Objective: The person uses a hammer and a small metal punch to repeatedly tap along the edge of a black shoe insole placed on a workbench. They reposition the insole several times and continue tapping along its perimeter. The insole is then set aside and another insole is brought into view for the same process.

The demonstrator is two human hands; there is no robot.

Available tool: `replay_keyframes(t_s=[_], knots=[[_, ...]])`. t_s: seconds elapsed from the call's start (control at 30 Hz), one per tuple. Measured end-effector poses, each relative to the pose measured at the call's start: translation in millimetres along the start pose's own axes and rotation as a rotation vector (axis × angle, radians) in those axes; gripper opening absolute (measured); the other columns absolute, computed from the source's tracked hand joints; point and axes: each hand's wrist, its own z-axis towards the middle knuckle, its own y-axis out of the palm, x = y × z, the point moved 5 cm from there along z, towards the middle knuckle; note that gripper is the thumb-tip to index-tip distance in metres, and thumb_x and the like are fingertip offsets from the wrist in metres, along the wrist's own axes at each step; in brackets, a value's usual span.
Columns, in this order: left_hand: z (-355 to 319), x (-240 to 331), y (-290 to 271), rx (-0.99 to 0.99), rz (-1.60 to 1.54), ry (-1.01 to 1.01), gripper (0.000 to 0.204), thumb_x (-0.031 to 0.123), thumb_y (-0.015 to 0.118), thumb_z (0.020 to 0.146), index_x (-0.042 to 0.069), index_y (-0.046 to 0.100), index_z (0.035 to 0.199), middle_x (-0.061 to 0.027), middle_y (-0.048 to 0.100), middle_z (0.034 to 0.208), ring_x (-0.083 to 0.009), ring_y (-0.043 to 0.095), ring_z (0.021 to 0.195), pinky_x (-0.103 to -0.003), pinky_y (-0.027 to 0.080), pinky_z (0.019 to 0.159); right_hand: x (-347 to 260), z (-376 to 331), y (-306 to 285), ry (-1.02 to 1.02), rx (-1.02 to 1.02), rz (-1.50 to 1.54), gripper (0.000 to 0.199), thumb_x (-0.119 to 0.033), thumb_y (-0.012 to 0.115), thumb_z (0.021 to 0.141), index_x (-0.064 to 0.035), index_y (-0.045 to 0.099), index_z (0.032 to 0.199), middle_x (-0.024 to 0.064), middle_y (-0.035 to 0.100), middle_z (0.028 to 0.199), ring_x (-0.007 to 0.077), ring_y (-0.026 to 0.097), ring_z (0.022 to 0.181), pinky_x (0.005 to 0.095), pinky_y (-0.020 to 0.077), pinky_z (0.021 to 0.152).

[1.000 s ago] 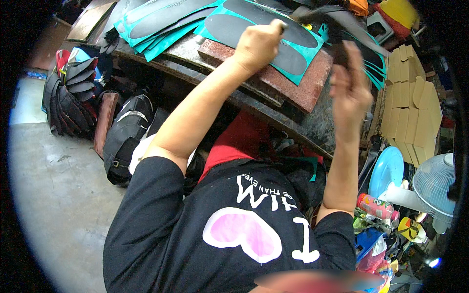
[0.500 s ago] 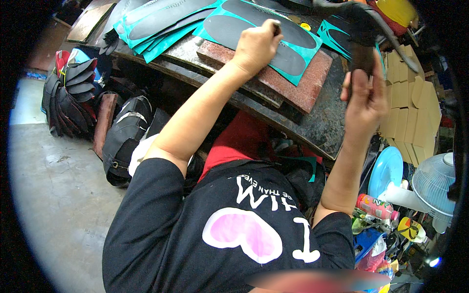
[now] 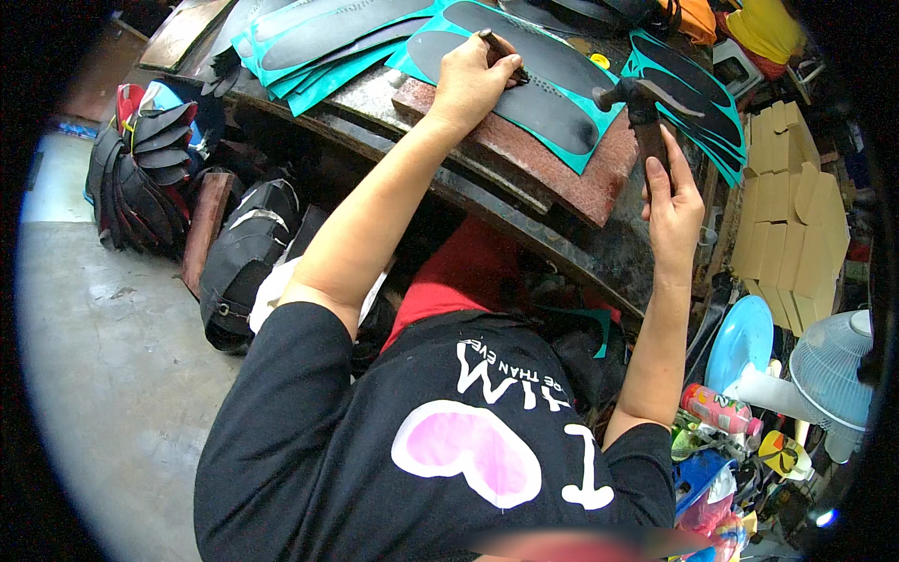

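Note:
A dark rod-shaped punch (image 3: 486, 36) stands upright, slightly tilted, in the closed fingers of my left hand (image 3: 470, 86). Its lower end is at the black sole-shaped panel (image 3: 552, 114) on a teal sheet (image 3: 573, 161), beside a row of small holes. Under the sheet lies a thick reddish-brown board (image 3: 607, 199). My right hand (image 3: 676, 211) is wrapped round the dark handle of a hammer (image 3: 648, 122). The hammer's head is raised, to the right of the sheet and apart from the punch.
More teal sheets with black sole shapes (image 3: 323, 47) are stacked left on the workbench (image 3: 613, 258), and others (image 3: 688, 89) lie right. Yellowish cardboard boxes (image 3: 787, 206), a fan (image 3: 832, 370) and a blue lid-like disc (image 3: 740, 342) stand right. Black curved pieces (image 3: 140, 178) hang left.
My right hand and the hammer have moved slightly left, the hammer now plainly visible. My left hand with the punch has shifted a little left and its fingers have turned.

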Motion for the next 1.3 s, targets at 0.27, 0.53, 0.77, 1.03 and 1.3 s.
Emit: replay_keyframes(t_s=[0.27,0.53,0.77,1.03,1.3], knots=[[-1.2,17.4,4.8,0.035,0.349,0.219,0.020,0.020,0.073,0.086,0.005,0.065,0.096,-0.0174,0.070,0.078,-0.0313,0.071,0.075,-0.038,0.057,0.067,-78.2,2.7,-17.3,-0.358,0.083,0.287,0.039,-0.020,0.063,0.099,-0.0146,0.059,0.137,-0.0017,0.059,0.081,0.0006,0.043,0.058,0.0169,0.0351,0.051],[-9.5,30.0,18.1,0.088,0.558,0.308,0.015,0.012,0.066,0.091,0.003,0.060,0.102,-0.0189,0.070,0.083,-0.0307,0.071,0.077,-0.038,0.057,0.065,-22.8,10.6,11.6,-0.202,0.016,-0.318,0.039,-0.029,0.062,0.098,-0.0131,0.061,0.133,0.0141,0.071,0.115,0.0204,0.070,0.098,0.0344,0.0521,0.082],[3.9,-1.2,14.8,-0.086,-0.027,-0.003,0.014,0.011,0.070,0.088,0.000,0.065,0.094,-0.0089,0.072,0.079,-0.0131,0.070,0.070,-0.029,0.057,0.067,-47.1,4.5,-19.1,-0.202,0.033,-0.010,0.041,-0.026,0.061,0.100,-0.0142,0.057,0.139,-0.0036,0.054,0.073,0.0020,0.045,0.060,0.0177,0.0366,0.053],[-16.4,41.9,37.1,-0.071,0.555,0.478,0.023,0.017,0.069,0.087,0.006,0.059,0.104,-0.0180,0.067,0.076,-0.0381,0.068,0.075,-0.045,0.054,0.066,-53.7,1.5,8.9,-0.436,0.086,-0.167,0.044,-0.031,0.062,0.099,-0.0170,0.056,0.140,0.0126,0.073,0.102,0.0137,0.065,0.072,0.0298,0.0508,0.066],[1.3,2.0,4.8,0.070,-0.241,-0.023,0.011,0.008,0.067,0.090,-0.002,0.063,0.093,-0.0087,0.072,0.083,-0.0137,0.070,0.074,-0.028,0.058,0.067,3.4,3.3,2.3,-0.069,-0.020,-0.232,0.042,-0.029,0.062,0.099,-0.0152,0.058,0.139,-0.0045,0.054,0.072,0.0026,0.039,0.056,0.0213,0.0342,0.048]])
